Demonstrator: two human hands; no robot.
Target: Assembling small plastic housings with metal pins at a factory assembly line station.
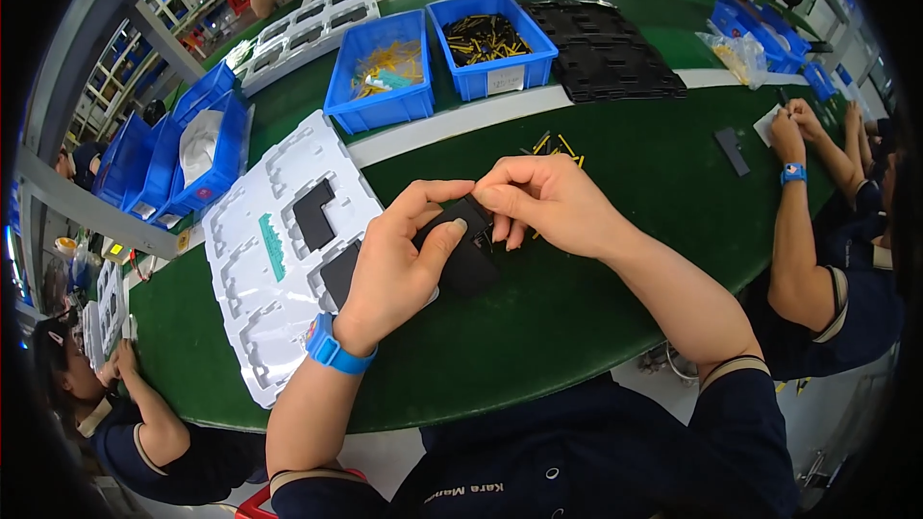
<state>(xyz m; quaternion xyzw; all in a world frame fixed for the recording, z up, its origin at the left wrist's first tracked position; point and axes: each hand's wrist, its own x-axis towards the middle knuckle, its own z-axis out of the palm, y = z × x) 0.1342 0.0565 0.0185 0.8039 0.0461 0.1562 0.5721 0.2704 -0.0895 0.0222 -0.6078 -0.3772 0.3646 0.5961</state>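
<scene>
My left hand (409, 240) is closed around a black boxy part (469, 267), with the thumb lying across its upper face. At the far corner of that part, my right hand (550, 200) has thumb and forefinger pinched together. Whatever is between those fingertips is too small or hidden to tell. Just beyond the right hand lie several thin yellow-and-black pieces (560, 146) on the green table. To the left is a white moulded tray (252, 312), holding a black notched part (313, 214) and a jagged teal piece (272, 248). Another black part in the tray is partly covered by my left hand.
Beyond my hands stand a blue bin (385, 113) of yellowish pieces and another blue bin (512, 75) of yellow-and-black pieces. A black tray (606, 48) lies right of them. Stacked blue bins (216, 159) stand at left beside a metal post. Co-workers sit on both sides.
</scene>
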